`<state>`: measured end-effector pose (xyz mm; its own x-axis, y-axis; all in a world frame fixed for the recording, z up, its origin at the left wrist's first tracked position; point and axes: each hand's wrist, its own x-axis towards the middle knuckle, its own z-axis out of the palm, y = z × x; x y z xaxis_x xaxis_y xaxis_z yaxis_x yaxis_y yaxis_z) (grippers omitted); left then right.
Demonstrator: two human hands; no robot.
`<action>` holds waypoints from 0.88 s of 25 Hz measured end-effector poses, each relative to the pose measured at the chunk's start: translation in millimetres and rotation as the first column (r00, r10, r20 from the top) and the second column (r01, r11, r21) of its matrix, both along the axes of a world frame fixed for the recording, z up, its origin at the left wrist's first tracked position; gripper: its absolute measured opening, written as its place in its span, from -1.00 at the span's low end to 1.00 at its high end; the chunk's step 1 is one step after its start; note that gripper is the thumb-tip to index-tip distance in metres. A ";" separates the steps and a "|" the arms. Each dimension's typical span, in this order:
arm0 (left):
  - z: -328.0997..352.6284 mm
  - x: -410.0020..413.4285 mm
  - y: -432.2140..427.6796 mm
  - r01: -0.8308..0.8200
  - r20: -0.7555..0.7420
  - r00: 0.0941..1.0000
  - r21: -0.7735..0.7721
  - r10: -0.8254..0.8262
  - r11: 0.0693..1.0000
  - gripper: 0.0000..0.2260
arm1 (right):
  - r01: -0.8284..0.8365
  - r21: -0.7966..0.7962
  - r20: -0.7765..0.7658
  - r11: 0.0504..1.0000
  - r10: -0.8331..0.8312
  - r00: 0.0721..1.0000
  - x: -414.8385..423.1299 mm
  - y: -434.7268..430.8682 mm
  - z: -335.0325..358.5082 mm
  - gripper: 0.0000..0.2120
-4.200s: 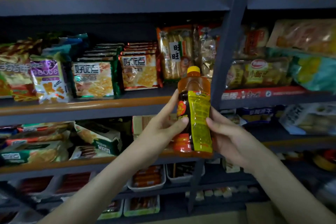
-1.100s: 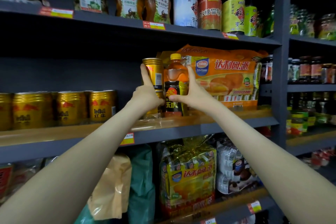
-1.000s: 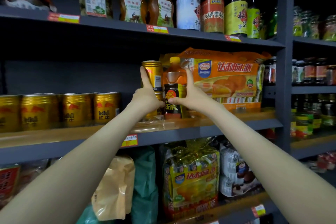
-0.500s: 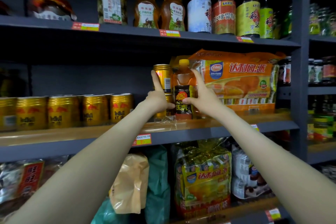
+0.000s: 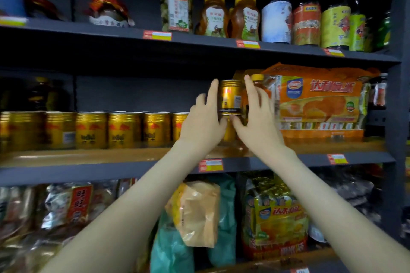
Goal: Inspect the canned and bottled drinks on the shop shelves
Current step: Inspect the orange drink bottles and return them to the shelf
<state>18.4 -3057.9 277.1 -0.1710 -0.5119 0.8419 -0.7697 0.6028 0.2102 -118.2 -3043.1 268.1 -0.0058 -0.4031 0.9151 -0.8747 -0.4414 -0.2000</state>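
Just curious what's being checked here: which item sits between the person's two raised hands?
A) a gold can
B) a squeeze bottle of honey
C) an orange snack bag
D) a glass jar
A: the gold can stands upright between the left hand and the right hand.

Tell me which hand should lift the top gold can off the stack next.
Left, probably. The left hand has its fingers straight up along the open side of the upper gold can, with free shelf space beside it. The right hand is crowded between that can and the yellow-capped bottle.
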 end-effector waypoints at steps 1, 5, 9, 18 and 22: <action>-3.6 21.8 10.7 -0.008 -0.019 1.000 -0.066 0.006 0.998 -0.31 | -0.046 -0.034 0.001 0.998 0.046 0.999 21.3 6.6 -1.1 -0.23; -21.7 131.8 53.2 -0.121 -0.056 0.992 -0.229 0.111 0.966 -0.41 | -0.228 -0.092 0.001 0.969 0.229 0.973 125.5 30.0 -7.5 -0.30; -39.1 283.7 92.8 -0.288 -0.065 0.957 -0.286 0.281 0.914 -0.46 | -0.424 -0.167 0.002 0.890 0.430 0.903 281.0 57.3 -24.0 -0.37; -66.1 571.7 117.9 -0.537 -0.024 0.841 -0.156 0.540 0.829 -0.41 | -0.607 0.026 -0.064 0.794 0.608 0.792 578.7 51.9 -24.7 -0.38; -57.5 622.4 78.1 -0.574 -0.057 0.818 -0.151 0.572 0.805 -0.37 | -0.484 0.151 -0.076 0.862 0.498 0.864 599.0 -3.6 0.4 -0.22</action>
